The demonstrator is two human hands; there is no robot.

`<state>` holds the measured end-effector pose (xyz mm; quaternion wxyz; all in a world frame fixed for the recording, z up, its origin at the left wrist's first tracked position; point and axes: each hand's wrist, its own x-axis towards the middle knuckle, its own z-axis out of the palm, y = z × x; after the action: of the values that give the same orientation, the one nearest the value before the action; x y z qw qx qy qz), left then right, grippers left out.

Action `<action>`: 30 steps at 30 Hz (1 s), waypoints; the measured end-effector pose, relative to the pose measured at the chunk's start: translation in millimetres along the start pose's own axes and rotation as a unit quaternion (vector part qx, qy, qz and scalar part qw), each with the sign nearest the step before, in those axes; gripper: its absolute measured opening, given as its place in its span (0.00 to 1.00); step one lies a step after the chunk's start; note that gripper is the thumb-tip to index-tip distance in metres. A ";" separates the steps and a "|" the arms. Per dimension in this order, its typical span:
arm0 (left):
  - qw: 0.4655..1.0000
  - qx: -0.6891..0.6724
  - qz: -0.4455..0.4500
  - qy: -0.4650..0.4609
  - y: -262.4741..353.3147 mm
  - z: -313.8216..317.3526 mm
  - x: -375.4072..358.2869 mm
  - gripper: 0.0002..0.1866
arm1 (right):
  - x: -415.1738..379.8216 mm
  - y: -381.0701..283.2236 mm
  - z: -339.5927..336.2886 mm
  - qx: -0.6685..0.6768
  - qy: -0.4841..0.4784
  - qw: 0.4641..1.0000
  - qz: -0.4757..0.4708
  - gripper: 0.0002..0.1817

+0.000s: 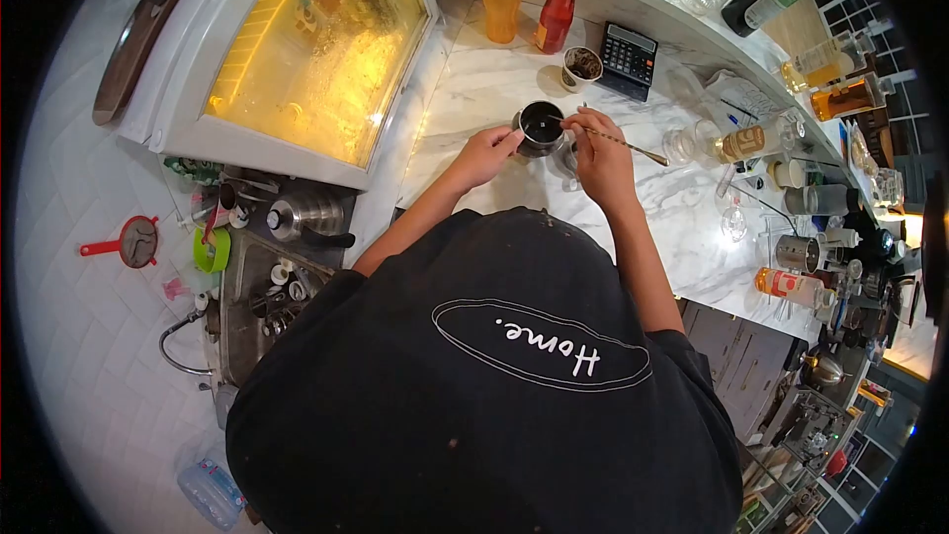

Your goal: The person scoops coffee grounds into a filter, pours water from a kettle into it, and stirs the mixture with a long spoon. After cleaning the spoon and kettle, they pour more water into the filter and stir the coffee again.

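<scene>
A small metal cup [541, 143] with dark liquid in it is at the marble counter [465, 89]. My left hand [484, 156] grips the cup's left side between thumb and fingers. In my right hand [603, 156] is a long twisted bar spoon [633, 146], held at a slant; one end reaches the cup's mouth and the other points right. Beside the cup, partly behind my right hand, stands a clear glass [570, 160]. A small bowl of dark bits [582, 67] sits just beyond the cup.
An orange bottle [502, 8], a red bottle [560, 5] and a calculator [628, 59] are at the back. A lit display case [316, 49] and a sink [242, 307] are left. Glasses and bottles, one with a tan label [756, 140], line the right.
</scene>
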<state>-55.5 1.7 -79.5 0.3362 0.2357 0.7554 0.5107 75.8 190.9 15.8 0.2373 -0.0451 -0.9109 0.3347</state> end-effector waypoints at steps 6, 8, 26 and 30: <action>1.000 -0.016 -0.008 0.005 6.6 0.8 -2.0 0.22 | -6.6 6.2 -0.3 -0.014 0.008 1.000 0.001 0.08; 1.000 -0.019 -0.009 0.002 1.5 1.5 0.1 0.22 | -5.2 -2.5 -1.4 0.004 -0.014 1.000 -0.018 0.07; 1.000 -0.024 -0.005 0.006 2.4 1.6 -2.1 0.22 | -7.5 -3.9 1.4 0.029 0.011 0.999 0.019 0.08; 1.000 -0.020 0.005 0.005 6.8 0.9 -3.6 0.22 | -8.9 -8.3 -1.3 0.025 0.006 0.999 0.029 0.09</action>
<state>-52.4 2.2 -72.4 0.3343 0.2302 0.7454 0.5287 84.8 183.2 18.4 0.2341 -0.0674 -0.8991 0.3637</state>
